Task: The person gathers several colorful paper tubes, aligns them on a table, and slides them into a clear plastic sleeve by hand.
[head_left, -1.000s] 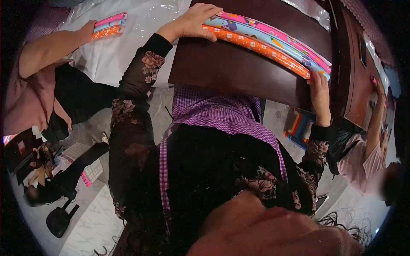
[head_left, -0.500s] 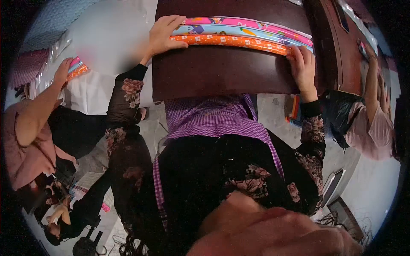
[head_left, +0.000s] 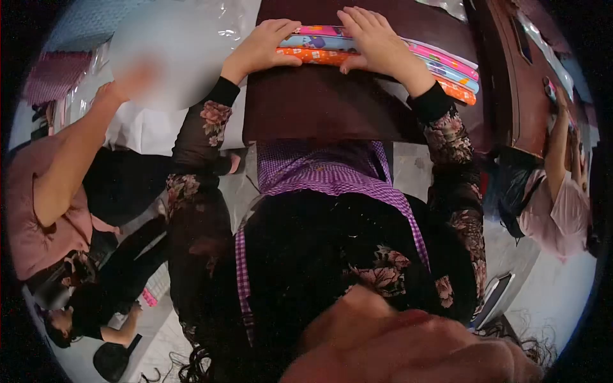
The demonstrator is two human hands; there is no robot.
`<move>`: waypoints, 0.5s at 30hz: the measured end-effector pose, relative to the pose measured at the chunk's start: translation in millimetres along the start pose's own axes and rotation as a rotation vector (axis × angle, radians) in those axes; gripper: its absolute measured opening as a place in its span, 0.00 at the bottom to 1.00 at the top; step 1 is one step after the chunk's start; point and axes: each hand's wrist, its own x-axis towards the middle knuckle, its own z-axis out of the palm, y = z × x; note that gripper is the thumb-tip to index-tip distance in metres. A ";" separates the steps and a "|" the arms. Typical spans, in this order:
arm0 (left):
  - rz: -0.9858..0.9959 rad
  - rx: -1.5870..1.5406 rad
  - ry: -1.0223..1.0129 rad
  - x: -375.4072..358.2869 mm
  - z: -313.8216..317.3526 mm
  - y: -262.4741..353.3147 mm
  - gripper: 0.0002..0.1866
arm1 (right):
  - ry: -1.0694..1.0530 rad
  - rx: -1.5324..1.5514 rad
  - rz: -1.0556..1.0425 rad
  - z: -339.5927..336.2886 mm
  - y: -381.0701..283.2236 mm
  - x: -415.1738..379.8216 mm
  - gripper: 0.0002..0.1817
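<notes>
Dark brown tabletop (head_left: 332,108), upper centre. Pink, blue and orange rolls (head_left: 313,43) lie on it, long axis left-right, right ends angled slightly down-frame. Left hand (head_left: 265,46): fingers together over left ends, thumb apart. Right hand (head_left: 378,43): fingers slightly spread across middle. Co-worker (head_left: 555,210): right edge.

The left hand (head_left: 263,50) is at the left end of three long rolls, with its fingers on the far side and its thumb on the near side. The right hand (head_left: 386,54) lies across them, with its fingers spread. The pink roll (head_left: 319,30) is farthest away, the blue roll (head_left: 319,42) is in the middle, and the orange roll (head_left: 319,56) is nearest. They lie side by side on the dark brown bench (head_left: 332,108). A purple checked apron (head_left: 325,175) is just below its edge. A person in a pink top (head_left: 60,191) is at the left.
</notes>
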 end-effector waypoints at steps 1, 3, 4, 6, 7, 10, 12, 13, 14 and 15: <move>-0.023 0.014 0.005 -0.6 2.1 -2.4 0.42 | -0.173 -0.075 0.039 2.9 -8.7 9.9 0.57; 0.031 0.038 0.031 0.5 3.3 -4.9 0.43 | -0.241 -0.084 0.014 12.2 -14.7 20.9 0.60; 0.013 0.053 0.039 1.8 4.3 -6.4 0.43 | -0.300 -0.045 0.051 14.8 -16.8 23.3 0.59; 0.049 0.063 0.055 1.7 6.4 -6.9 0.43 | -0.345 0.063 0.100 16.3 -23.5 28.0 0.55; 0.025 0.027 0.019 1.5 5.2 -7.3 0.44 | -0.352 0.069 0.076 18.5 -26.8 28.6 0.55; -0.019 -0.015 0.033 0.5 8.0 -7.8 0.44 | -0.219 0.000 0.059 34.2 -26.4 23.7 0.48; -0.083 -0.293 0.186 1.8 10.6 -15.4 0.40 | -0.238 0.000 0.042 39.2 -23.2 23.5 0.47; -0.106 -0.440 0.314 2.3 10.0 -19.3 0.38 | -0.251 0.001 0.051 37.5 -22.3 24.4 0.47; -0.189 -0.612 0.398 2.0 7.0 -23.7 0.37 | -0.249 0.008 0.039 34.9 -20.8 26.0 0.47; -0.291 -0.796 0.470 -1.2 2.0 -24.0 0.37 | -0.229 0.018 0.047 32.8 -20.4 27.2 0.47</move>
